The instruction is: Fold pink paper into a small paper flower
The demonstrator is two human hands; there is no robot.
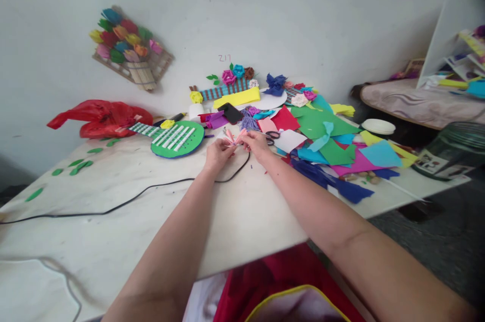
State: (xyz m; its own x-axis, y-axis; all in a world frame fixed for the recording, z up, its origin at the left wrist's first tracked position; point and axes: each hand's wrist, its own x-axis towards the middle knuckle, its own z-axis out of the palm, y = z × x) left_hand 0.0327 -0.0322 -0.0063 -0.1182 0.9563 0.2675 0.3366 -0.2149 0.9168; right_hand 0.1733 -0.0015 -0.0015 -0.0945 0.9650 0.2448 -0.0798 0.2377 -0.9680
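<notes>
Both hands meet over the middle of the table, at a small pink paper piece (241, 135) with petal-like strips. My left hand (220, 153) pinches it from the left, fingers closed. From the right, my right hand (255, 143) is closed on it as well. Fingers hide part of the piece. Just beyond my right hand lie black-handled scissors (273, 136). Left of my hands rests a green guitar-shaped craft (182, 139) with white strips and a yellow flower on it.
Coloured paper sheets (312, 122) are heaped on the right, near a large glass jar (452, 152). A black cable (147, 189) crosses the table to my hands. A red plastic bag (102, 117) and green paper leaves (78, 166) lie left. A dark phone (230, 113) sits behind.
</notes>
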